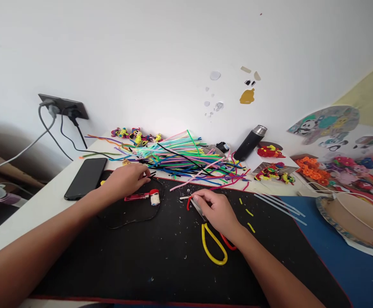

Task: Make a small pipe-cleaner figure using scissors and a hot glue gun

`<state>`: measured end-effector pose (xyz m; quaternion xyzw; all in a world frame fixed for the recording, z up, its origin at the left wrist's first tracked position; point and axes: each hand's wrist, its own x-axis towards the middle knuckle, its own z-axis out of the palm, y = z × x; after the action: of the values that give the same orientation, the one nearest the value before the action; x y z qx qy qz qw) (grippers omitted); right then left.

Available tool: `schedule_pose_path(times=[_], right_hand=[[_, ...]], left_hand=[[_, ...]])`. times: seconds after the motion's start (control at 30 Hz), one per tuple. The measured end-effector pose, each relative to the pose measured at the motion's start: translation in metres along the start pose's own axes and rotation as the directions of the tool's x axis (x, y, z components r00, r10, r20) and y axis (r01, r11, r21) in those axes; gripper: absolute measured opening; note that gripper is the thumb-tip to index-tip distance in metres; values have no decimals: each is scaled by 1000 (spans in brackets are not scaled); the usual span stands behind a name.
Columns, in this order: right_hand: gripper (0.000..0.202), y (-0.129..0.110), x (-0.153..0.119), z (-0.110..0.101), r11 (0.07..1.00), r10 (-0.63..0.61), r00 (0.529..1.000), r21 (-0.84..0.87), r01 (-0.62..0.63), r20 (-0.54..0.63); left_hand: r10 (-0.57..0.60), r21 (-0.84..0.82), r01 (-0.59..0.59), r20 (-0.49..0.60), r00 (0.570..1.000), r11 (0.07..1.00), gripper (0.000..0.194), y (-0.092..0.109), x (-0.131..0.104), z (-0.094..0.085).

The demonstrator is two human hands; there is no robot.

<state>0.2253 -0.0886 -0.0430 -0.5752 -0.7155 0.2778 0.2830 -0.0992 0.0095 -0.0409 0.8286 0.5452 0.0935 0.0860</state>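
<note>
A person's two bare hands work above a black mat [125,261] on a white tabletop [53,201]. The left hand [129,179] has its fingers curled nearly together beside short black pieces [152,174]; whether they are gripped, I cannot tell. The right hand [218,208] is closed to a fingertip pinch, apparently on a curved red strip [188,204] near the middle of the mat, with a short white stick [184,198] just beside it. Under that hand lie scissors [214,253] with yellow and red handles, not gripped by them. Such thin pieces probably handle best with a light pinch near one end, fingertips kept clear of the blades, and the scissors slid aside for room. Between the hands is a small red-and-white figure [154,197] touching a red tool [136,196], with a black cord [131,222] looping around them. To the right are yellow-green snippets [249,213] and pale blue strips [280,206]. Farther out, a phone [86,179] lies at left, a heap of colourful pipe cleaners [180,156] spreads behind, and a black flask [250,143] leans by the wall.
</note>
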Motion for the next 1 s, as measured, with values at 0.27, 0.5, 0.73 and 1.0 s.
schedule_pose_path(times=[0.27, 0.5, 0.73, 1.0], right_hand=[[30, -19, 25, 23, 990, -124, 991, 76, 120, 43], [30, -39, 49, 40, 970, -195, 980, 156, 187, 37], [34, -12, 43, 45, 972, -70, 997, 229, 59, 42], [35, -12, 41, 44, 952, -37, 998, 306, 20, 50]], left_hand=[[11, 30, -11, 14, 1000, 999, 29, -1, 3, 16], [42, 33, -41, -12, 999, 999, 29, 1, 0, 14], [-56, -300, 36, -60, 997, 953, 26, 8, -6, -18], [-1, -553, -35, -64, 998, 833, 33, 31, -15, -36]])
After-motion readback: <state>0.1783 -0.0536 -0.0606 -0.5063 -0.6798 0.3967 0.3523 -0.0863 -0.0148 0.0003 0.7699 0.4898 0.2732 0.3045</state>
